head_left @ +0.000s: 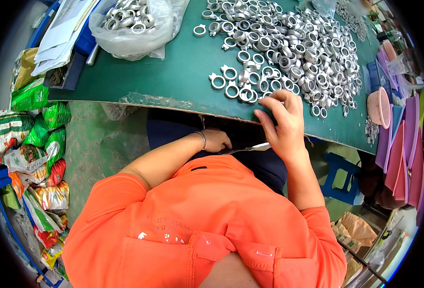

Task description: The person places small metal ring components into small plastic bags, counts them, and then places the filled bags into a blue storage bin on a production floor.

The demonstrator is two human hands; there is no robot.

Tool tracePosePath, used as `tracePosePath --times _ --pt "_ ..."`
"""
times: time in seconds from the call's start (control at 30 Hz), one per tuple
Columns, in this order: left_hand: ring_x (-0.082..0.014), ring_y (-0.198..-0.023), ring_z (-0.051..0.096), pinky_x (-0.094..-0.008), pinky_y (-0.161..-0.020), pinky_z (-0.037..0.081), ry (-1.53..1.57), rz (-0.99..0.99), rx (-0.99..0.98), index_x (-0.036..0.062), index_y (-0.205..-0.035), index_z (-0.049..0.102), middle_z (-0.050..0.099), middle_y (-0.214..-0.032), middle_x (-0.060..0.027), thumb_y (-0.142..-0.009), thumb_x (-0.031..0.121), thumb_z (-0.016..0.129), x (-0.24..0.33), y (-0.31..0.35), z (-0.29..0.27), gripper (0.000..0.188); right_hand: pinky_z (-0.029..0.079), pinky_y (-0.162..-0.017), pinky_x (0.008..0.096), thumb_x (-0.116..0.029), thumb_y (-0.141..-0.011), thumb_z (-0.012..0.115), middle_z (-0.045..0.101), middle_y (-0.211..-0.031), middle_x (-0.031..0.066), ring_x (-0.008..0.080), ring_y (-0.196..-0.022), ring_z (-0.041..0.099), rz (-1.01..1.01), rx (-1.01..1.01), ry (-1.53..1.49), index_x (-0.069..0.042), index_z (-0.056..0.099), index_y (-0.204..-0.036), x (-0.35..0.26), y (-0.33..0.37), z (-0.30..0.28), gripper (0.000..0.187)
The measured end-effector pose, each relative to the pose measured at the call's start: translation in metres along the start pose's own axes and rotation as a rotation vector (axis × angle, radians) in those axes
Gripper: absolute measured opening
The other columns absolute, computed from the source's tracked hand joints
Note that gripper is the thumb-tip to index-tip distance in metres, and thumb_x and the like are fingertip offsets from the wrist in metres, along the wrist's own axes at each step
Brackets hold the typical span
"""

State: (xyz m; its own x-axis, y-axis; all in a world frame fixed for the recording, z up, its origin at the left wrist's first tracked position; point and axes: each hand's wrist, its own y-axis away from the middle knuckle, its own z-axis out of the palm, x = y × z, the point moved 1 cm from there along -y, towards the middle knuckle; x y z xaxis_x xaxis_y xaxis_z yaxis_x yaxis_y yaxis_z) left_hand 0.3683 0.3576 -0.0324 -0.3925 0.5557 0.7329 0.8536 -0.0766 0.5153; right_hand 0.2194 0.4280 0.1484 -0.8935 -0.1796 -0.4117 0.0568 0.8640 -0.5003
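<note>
A large heap of silver metal rings, each with a small lug, covers much of the green table. Several looser rings lie toward the front edge. Over that edge reaches my right hand, its thumb apart from its bent fingers, fingertips close to the nearest rings; nothing shows between them. Below the tabletop, by my lap, is my left hand with fingers curled in; whatever they may hold is hidden. A pale strip lies across my lap just right of that hand.
A clear plastic bag of rings stands at the table's back left, beside papers. At right are a pink basket, smaller metal parts, purple and pink bins and a blue stool. Colourful bags line the left.
</note>
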Motion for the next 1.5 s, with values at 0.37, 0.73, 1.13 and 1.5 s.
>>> tracePosePath --times 0.37,0.73,1.13,1.5 --pt "-0.0266 -0.072 0.062 -0.0346 -0.064 0.050 0.137 0.631 0.585 0.0041 -0.087 0.066 0.064 -0.081 -0.0113 -0.077 0.011 0.063 0.062 0.055 -0.035 0.012 0.037 -0.086 0.0407 -0.019 -0.076 0.067 0.054 -0.110 0.0116 0.0315 -0.103 0.048 0.095 0.105 0.160 -0.008 0.060 -0.104 0.008 -0.018 0.025 0.031" --pt "-0.0378 -0.132 0.023 -0.0569 -0.104 0.017 -0.362 0.109 1.227 0.0035 -0.133 0.033 0.028 -0.140 -0.0190 -0.062 0.043 0.076 0.093 0.085 -0.112 0.092 0.043 -0.079 0.0391 -0.009 -0.080 0.062 0.055 -0.101 0.0158 0.0320 -0.091 0.053 -0.054 0.165 0.105 -0.002 0.060 -0.096 0.018 -0.080 0.016 0.017" --pt "-0.0458 -0.135 0.002 -0.0619 -0.103 0.003 -0.177 -0.082 1.203 -0.0002 -0.140 0.013 0.003 -0.145 -0.0293 -0.054 0.046 0.081 0.093 0.088 -0.119 0.119 0.023 -0.101 0.0577 -0.056 -0.080 0.052 0.037 -0.139 0.0106 0.0353 -0.129 0.030 0.048 -0.355 0.232 -0.019 0.054 -0.123 0.092 -0.262 0.096 0.057" --pt "-0.0486 -0.134 0.000 -0.0598 -0.104 0.004 -0.092 -0.199 1.233 0.0043 -0.142 0.000 -0.005 -0.143 -0.0338 -0.047 0.048 0.084 0.083 0.088 -0.141 0.134 0.032 -0.092 0.0507 -0.045 -0.070 0.066 0.056 -0.114 0.0018 0.0303 -0.113 0.046 0.021 -0.541 -0.036 -0.025 0.070 -0.094 0.097 -0.246 0.101 0.031"
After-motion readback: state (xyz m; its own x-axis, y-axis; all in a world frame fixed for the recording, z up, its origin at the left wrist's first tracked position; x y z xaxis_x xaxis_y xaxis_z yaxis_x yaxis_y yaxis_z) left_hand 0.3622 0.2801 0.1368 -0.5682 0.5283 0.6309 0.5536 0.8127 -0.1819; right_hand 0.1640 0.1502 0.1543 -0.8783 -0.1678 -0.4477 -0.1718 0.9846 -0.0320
